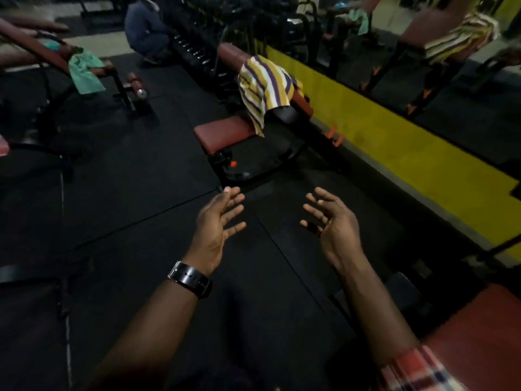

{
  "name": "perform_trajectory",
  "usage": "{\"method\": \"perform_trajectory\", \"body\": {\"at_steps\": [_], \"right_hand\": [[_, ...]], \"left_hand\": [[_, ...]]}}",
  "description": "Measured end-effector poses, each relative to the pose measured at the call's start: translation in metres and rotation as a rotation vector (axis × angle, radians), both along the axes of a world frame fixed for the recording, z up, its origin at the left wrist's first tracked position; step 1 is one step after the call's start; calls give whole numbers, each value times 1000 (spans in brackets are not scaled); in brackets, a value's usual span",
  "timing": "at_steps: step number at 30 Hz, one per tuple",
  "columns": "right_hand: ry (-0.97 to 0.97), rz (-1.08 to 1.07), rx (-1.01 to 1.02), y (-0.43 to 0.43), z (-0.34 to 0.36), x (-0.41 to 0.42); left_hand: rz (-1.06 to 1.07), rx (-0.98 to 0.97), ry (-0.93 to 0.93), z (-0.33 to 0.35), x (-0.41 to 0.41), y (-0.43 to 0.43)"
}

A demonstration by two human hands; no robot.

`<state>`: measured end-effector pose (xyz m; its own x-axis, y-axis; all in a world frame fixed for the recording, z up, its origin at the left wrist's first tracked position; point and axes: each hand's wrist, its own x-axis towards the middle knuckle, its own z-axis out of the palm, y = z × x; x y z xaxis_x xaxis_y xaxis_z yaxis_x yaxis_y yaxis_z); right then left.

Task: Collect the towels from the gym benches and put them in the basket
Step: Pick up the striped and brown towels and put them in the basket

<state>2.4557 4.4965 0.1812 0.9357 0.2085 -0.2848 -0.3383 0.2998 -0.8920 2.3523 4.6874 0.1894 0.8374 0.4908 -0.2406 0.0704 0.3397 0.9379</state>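
Observation:
A yellow, white and purple striped towel (266, 87) hangs over the raised pad of a red-padded bench (225, 134) ahead of me. Farther left, a green towel (84, 70) is draped over another red bench (33, 43). My left hand (217, 230), with a black watch on its wrist, and my right hand (331, 222) are both held out over the black floor, fingers spread and relaxed, holding nothing. Both hands are well short of the striped towel. No basket is in view.
A mirror wall with a yellow base strip (408, 148) runs along the right and reflects the benches and towels. A crouching person (146, 29) is at the back by a dumbbell rack (194, 49). Another red pad (479, 334) sits at lower right. Black rubber floor (127, 193) lies between benches.

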Motion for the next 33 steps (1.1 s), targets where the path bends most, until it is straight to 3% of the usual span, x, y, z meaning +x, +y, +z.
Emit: {"method": "perform_trajectory", "body": {"at_steps": [18,29,31,33], "right_hand": [[-143,-39,-134,252,16,350],[-4,23,-74,381,0,534],[-140,15,-293,401,-6,583],[-454,28,-743,413,-16,623]], "left_hand": [[4,-82,-13,8,364,244],[116,-48,61,-16,505,334],[138,-46,83,-19,534,353],[171,-53,120,-16,556,370]]}}
